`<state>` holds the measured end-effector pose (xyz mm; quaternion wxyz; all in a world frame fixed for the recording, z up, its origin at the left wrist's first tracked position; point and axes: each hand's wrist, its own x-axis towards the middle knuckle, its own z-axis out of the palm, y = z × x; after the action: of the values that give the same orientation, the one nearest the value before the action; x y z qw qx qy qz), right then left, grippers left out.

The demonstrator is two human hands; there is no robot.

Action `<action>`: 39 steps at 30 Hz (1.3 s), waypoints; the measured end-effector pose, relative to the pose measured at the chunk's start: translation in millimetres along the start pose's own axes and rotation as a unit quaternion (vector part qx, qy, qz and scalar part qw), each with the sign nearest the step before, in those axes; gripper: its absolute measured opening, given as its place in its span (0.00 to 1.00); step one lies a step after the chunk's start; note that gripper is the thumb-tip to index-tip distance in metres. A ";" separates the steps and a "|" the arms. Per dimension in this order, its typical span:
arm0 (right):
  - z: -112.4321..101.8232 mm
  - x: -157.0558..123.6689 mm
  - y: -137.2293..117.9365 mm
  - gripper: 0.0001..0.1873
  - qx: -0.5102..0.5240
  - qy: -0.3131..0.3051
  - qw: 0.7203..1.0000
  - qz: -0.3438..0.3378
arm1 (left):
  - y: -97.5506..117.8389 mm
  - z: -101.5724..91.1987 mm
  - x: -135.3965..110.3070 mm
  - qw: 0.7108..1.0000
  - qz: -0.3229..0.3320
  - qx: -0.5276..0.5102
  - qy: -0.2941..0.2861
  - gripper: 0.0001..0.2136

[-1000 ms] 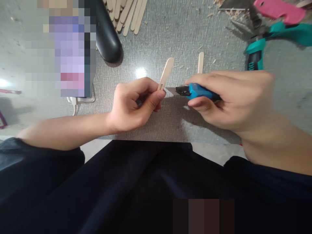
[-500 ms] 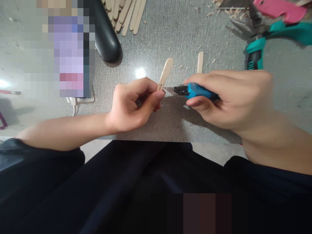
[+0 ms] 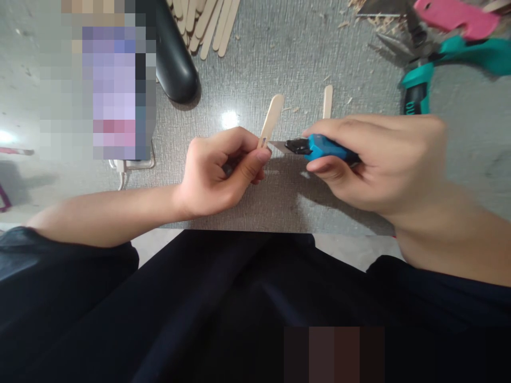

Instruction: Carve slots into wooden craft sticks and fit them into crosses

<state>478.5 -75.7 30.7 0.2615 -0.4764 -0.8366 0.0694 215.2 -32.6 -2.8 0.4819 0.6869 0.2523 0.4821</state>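
Between thumb and fingers, my left hand (image 3: 225, 173) pinches a wooden craft stick (image 3: 273, 116) that points up and slightly right. A small slot shows in the stick just above my thumb; its lower end is hidden in the hand. My right hand (image 3: 383, 154) is wrapped round a blue and black utility knife (image 3: 325, 149). The knife's blade points left, its tip at or very near the stick's slot; I cannot tell whether it touches. Just beyond my right hand lies a second craft stick (image 3: 328, 102), its lower part hidden.
A pile of craft sticks (image 3: 211, 24) lies at the back, beside a black rounded case (image 3: 178, 64). Teal-handled pliers (image 3: 417, 80) and a pink-handled tool (image 3: 459, 18) rest at back right among wood shavings. At left, a white cable (image 3: 122, 167) runs by a blurred-out area.
My right hand has drawn the knife very slightly to the right, its blade tip backing a little from the slot. The left hand and craft stick stay nearly still.
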 end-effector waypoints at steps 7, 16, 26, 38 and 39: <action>0.1 -0.1 -0.5 0.35 -0.006 -0.001 1.000 -0.001 | 2.7 -2.1 -0.6 0.999 -0.044 -0.022 -0.019 0.14; -0.3 1.1 0.6 0.35 -0.002 -0.011 1.000 -0.003 | 1.1 -2.1 -0.1 0.998 -0.044 -0.019 -0.031 0.14; -0.3 1.6 7.0 0.33 -0.035 -0.032 0.998 0.029 | -2.0 -5.1 -3.9 0.993 -0.093 -0.040 -0.055 0.22; -1.9 3.7 2.7 0.33 0.032 -0.005 0.999 -0.014 | -0.8 -6.8 1.1 0.977 -0.164 -0.112 -0.076 0.22; -2.3 3.5 3.0 0.33 0.029 -0.006 0.999 -0.016 | -0.9 -7.4 1.3 0.977 -0.163 -0.111 -0.079 0.23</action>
<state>480.5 -71.5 32.8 0.2712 -0.4548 -0.8432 0.0927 209.1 -28.1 -2.5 0.6458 0.6146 0.2664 0.3663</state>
